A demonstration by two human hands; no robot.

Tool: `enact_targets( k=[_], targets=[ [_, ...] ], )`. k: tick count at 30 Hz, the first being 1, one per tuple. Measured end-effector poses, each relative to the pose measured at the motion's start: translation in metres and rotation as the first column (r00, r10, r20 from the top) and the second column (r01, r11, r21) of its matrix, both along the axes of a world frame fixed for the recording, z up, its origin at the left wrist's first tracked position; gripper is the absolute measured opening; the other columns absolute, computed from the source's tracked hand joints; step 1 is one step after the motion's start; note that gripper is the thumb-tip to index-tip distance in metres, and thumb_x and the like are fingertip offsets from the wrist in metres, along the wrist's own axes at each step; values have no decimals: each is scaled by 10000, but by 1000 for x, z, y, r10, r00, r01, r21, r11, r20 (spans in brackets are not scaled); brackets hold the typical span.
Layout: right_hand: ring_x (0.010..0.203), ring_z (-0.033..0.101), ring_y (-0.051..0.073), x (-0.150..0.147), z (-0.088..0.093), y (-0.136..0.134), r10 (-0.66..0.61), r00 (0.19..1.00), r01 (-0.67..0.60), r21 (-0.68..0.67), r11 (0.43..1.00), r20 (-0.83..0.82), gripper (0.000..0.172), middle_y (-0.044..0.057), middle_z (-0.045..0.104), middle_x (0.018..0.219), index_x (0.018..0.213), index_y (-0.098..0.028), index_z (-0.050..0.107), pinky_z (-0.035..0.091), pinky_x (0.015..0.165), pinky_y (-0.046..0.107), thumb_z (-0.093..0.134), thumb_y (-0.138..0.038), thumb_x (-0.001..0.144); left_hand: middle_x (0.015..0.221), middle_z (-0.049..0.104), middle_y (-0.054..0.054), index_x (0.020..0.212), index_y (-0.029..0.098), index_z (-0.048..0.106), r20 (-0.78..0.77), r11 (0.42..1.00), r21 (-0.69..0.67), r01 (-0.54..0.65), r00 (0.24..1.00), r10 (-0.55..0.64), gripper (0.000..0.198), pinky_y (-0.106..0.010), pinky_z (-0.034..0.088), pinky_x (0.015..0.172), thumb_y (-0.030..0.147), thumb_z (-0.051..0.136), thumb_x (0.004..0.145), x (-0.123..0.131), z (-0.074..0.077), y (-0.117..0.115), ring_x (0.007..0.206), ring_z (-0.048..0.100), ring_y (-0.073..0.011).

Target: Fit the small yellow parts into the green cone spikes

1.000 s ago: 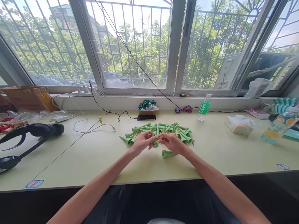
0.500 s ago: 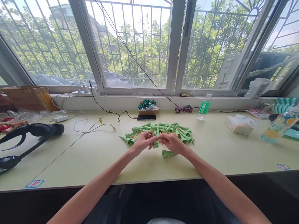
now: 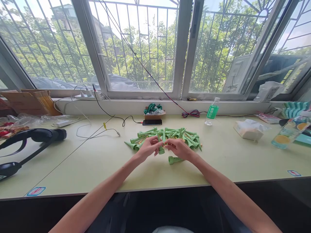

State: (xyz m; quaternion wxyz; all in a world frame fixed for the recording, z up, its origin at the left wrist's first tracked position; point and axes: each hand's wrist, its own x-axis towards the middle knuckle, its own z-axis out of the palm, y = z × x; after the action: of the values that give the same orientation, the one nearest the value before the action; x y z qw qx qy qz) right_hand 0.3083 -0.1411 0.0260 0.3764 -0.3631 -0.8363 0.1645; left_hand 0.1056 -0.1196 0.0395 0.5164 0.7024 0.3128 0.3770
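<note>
My left hand (image 3: 151, 146) is closed round a green plastic watering spike (image 3: 161, 149), its wide, hollow end toward me and its narrow tip pointing away. My right hand (image 3: 178, 147) meets it from the right, thumb and fingertips pinched together close against the spike's side. Whatever lies between those fingertips is too small and hidden to name. Under my right wrist another green spike (image 3: 174, 160) lies on its side, open end to the left. Beyond both hands spreads a pile of similar spikes (image 3: 193, 139), with small yellow-orange pieces among them.
Behind the pile are a black phone (image 3: 152, 122) on a cable and a small box (image 3: 155, 116) of green material. A bottle (image 3: 212, 111) and a tissue pack (image 3: 250, 130) stand to the right. A black headset (image 3: 31, 139) rests at left on the pale table (image 3: 97, 168).
Both hands keep almost the same place and grip. The view has shifted very slightly; nothing else has visibly moved.
</note>
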Motion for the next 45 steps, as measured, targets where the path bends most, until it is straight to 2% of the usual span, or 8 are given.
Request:
enact_targets(
  k=[21,28,36,45],
  targets=[
    [562,503,98,0,-1,1,0,1000,0,25,1000,-5,183,-16,610,660,869,-177,624,396,598,208,496,-282,947,555,515,22,876,148,618,-8,1000,-7,-3,1000,3,300,-202,400,417,444,631,833,0,1,-1,440,450,-79],
    [568,494,100,0,-2,1,6,1000,-7,29,1000,9,242,-11,598,653,829,-173,614,388,601,212,450,-283,968,545,501,23,876,142,618,-3,1000,-2,-1,1000,1,304,-199,406,415,443,631,833,1,2,-1,444,446,-79],
    [583,502,106,0,-3,3,20,1000,-21,26,999,6,289,-10,576,640,752,-169,583,383,605,218,439,-291,970,555,505,20,875,149,612,-10,1000,-1,7,1000,-7,290,-198,402,418,436,624,840,1,3,-1,449,450,-81],
    [554,450,100,0,-2,2,4,1000,-4,2,1000,25,349,-27,516,589,662,-176,495,341,583,222,427,-322,971,571,502,21,868,147,611,1,1000,-8,8,1000,-8,278,-199,403,416,423,629,836,0,1,0,443,444,-76]
  ],
)
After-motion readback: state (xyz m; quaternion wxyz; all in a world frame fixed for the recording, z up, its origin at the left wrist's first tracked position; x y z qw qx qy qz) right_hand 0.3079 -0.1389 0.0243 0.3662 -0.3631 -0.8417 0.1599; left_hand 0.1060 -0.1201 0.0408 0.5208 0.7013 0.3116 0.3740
